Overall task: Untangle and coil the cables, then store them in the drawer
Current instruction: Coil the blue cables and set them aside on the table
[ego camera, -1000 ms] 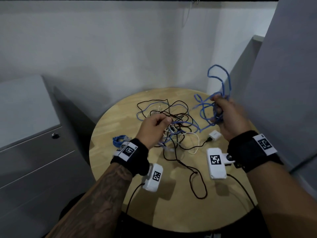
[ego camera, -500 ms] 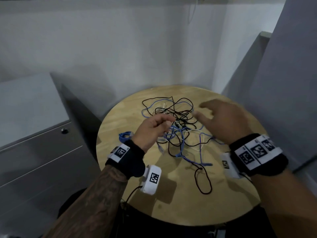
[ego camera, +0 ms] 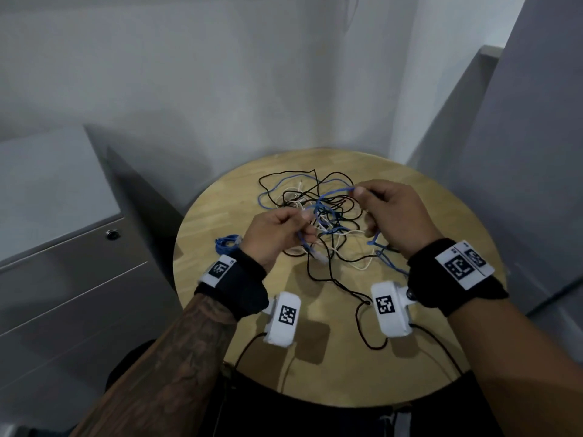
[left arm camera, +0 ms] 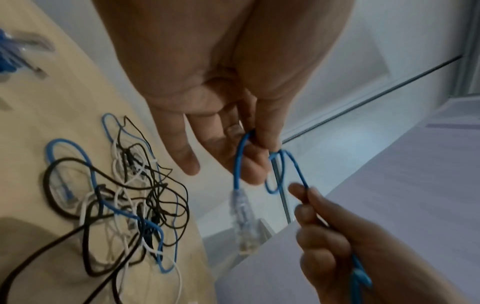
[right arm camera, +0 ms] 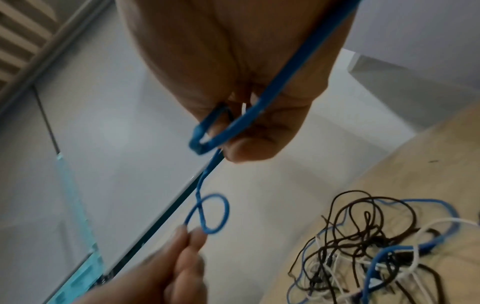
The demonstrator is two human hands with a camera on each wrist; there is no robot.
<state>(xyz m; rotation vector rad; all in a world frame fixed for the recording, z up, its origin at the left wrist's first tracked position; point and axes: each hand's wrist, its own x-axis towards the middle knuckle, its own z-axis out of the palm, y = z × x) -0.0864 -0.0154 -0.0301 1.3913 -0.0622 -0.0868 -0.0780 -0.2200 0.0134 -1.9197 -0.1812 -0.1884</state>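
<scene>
A tangle of black, white and blue cables (ego camera: 299,200) (left arm camera: 124,195) (right arm camera: 376,246) lies on the round wooden table (ego camera: 347,357). My left hand (ego camera: 304,223) (left arm camera: 259,144) pinches the blue cable (ego camera: 331,193) (left arm camera: 237,164) close to its end. The cable's clear plug (left arm camera: 242,216) hangs below the fingers. My right hand (ego camera: 362,197) (right arm camera: 228,142) pinches the same blue cable a short way along. A small loop (right arm camera: 213,214) sits between the two hands, above the pile. The rest of the blue cable runs under my right palm back toward the table.
A coiled blue cable (ego camera: 227,242) rests on the table to the left of my left wrist. A grey drawer cabinet (ego camera: 63,279) with a round lock (ego camera: 112,234) stands left of the table, its drawers closed. Grey walls and a panel close in behind and on the right.
My right hand let its raised bundle of blue cable fall onto the pile, then came in and pinched the blue cable near my left hand. My left hand kept its hold.
</scene>
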